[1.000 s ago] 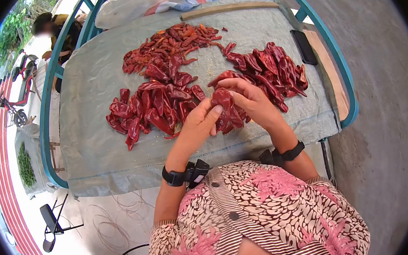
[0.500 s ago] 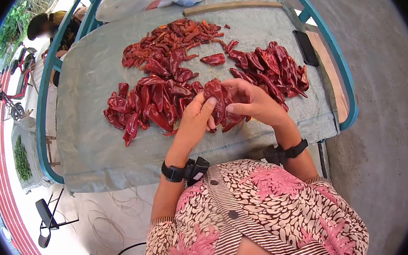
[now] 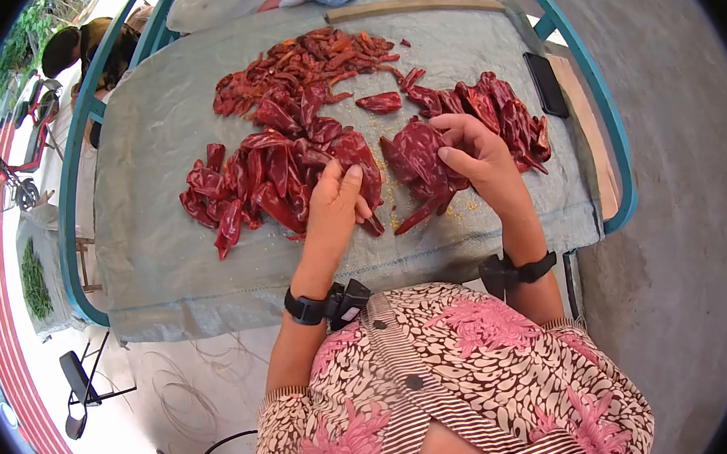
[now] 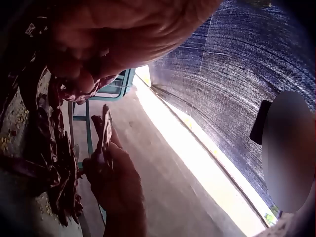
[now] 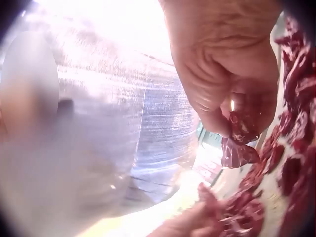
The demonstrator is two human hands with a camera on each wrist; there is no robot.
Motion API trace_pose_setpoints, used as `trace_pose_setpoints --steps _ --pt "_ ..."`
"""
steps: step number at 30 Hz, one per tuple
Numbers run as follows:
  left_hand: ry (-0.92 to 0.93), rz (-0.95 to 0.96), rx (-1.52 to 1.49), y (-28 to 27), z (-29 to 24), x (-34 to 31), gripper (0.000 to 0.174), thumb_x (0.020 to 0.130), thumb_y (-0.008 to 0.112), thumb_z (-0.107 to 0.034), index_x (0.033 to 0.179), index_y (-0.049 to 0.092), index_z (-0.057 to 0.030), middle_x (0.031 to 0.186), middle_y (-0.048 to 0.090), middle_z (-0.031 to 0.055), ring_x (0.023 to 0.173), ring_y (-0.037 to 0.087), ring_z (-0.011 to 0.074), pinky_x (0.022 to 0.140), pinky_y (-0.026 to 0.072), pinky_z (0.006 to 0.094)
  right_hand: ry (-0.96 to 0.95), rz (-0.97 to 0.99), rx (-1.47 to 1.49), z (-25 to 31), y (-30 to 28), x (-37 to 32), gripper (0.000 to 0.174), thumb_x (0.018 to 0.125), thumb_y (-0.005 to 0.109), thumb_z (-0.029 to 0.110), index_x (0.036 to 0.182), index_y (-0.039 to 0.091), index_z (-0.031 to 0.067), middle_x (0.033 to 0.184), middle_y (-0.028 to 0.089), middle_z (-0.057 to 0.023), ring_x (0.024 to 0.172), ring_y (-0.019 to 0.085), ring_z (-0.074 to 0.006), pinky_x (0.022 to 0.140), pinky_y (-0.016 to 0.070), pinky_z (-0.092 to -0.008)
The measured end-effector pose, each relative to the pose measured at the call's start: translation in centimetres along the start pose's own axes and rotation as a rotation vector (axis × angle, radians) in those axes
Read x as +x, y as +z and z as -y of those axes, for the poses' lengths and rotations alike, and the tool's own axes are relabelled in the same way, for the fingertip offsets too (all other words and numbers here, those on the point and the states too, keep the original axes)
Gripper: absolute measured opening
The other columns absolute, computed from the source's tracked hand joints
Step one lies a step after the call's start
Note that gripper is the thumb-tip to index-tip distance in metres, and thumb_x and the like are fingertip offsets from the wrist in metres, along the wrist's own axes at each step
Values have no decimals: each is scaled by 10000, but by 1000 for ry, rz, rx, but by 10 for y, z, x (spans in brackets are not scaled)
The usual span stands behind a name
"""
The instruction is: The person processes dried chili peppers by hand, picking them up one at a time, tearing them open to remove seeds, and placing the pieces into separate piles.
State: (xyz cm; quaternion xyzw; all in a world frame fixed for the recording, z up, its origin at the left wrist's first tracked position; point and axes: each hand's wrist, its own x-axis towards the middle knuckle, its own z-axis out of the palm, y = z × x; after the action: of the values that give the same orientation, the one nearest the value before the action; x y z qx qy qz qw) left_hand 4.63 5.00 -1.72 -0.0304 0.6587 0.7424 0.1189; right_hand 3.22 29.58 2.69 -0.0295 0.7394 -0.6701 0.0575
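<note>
In the head view the left hand pinches a dark red dried pepper at the right edge of the left pepper pile. The right hand holds a wide, wrinkled red pepper between thumb and fingers, beside the right pile. A gap of cloth separates the two hands. The right wrist view shows the right hand gripping a glossy pepper. In the left wrist view the left hand is close above, its pepper partly hidden.
Thinner orange-red peppers lie at the back of the grey-green cloth, with one short pepper apart in the middle. A black phone lies near the right edge, inside the teal rail. Yellow seeds dot the cloth.
Both hands were together over the peppers and have moved apart, each with a pepper. A short pepper left the right hand before the half-second-old frame and lies mid-cloth.
</note>
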Motion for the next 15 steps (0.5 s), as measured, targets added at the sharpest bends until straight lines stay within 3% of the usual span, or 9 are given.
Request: trace_pose_setpoints --steps 4,8,9,11,14,15 --pt "28 -62 -30 1 0 1 310 1086 525 -302 1248 580 -43 662 577 -11 561 533 53 523 429 214 -75 -43 -217 -1 23 3 288 950 684 74 1237 658 64 934 644 -10 807 596 -71 725 505 -234" --pt "34 -101 -49 -1 -7 -3 242 1085 536 -279 1199 591 -72 700 583 -30 607 515 34 564 387 200 -166 -235 -343 -10 20 7 270 947 681 68 1216 676 48 923 662 -10 838 610 -78 777 514 -247" --pt "45 -94 -43 -3 -7 -3 240 1084 537 -277 1196 587 -71 703 584 -31 605 512 32 563 384 198 -75 -280 -279 -4 18 7 290 926 698 69 1215 678 57 992 690 -37 925 641 -136 848 522 -287" --pt "59 -96 -92 -1 -5 -3 232 1081 545 -269 1194 581 -69 710 587 -34 597 505 29 563 381 197 -416 -469 -720 -14 6 12 345 882 721 60 1224 677 79 1084 692 -76 1024 646 -246 900 518 -353" --pt "46 -128 -123 3 -5 -2 222 1076 560 -254 1191 579 -66 720 589 -38 580 485 25 545 366 192 -520 -458 -924 -5 10 13 426 819 759 78 1235 675 112 1146 677 -101 1120 596 -320 967 472 -428" --pt "37 -142 -120 4 -6 -2 218 1074 565 -249 1190 579 -65 724 589 -38 573 477 23 536 359 191 -500 -309 -984 -6 13 11 439 811 767 87 1239 676 120 1158 677 -96 1133 588 -312 993 450 -428"
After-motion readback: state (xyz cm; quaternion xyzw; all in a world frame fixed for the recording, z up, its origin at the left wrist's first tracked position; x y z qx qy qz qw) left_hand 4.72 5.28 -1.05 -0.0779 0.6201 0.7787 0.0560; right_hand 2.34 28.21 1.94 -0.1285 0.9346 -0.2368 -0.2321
